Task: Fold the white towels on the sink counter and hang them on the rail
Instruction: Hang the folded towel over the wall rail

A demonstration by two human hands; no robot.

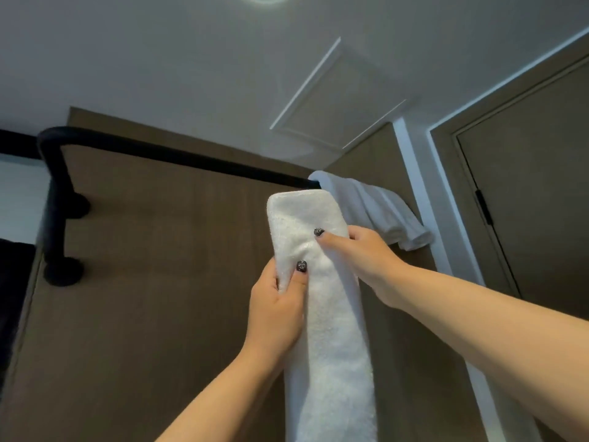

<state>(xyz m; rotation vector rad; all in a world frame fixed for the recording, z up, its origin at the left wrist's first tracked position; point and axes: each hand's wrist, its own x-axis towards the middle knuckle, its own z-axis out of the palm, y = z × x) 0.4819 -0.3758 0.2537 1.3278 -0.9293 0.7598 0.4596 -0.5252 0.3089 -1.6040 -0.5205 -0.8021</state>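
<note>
While both hands grip it, a folded white towel (322, 301) stands as a long upright strip in the lower centre of the view. Left hand (275, 309): closed around the strip's left edge, thumb with a dark painted nail pressed on the front face, remaining fingers hidden behind the cloth. Right hand (363, 255): closed on the strip's right edge slightly higher up, thumb laid across the front, other fingers out of sight behind. Both forearms enter from the bottom edge, at about 7 and 4 o'clock.

Folded top end of the strip: raised to just below a black rail (178, 154), whether touching it cannot be told. The rail runs from 10 o'clock toward the centre, bends downward at its left end, and meets the brown wood-grain wall panel (153, 282) at two round mounts. At about 2 o'clock from the hands, a second white towel (382, 212) is draped over the rail's right end, hanging in loose folds just beside the held strip. Further right, at 3 o'clock, a dark door (535, 186) in a white frame; above, a pale ceiling with a rectangular access hatch (338, 97) at 12 o'clock.
</note>
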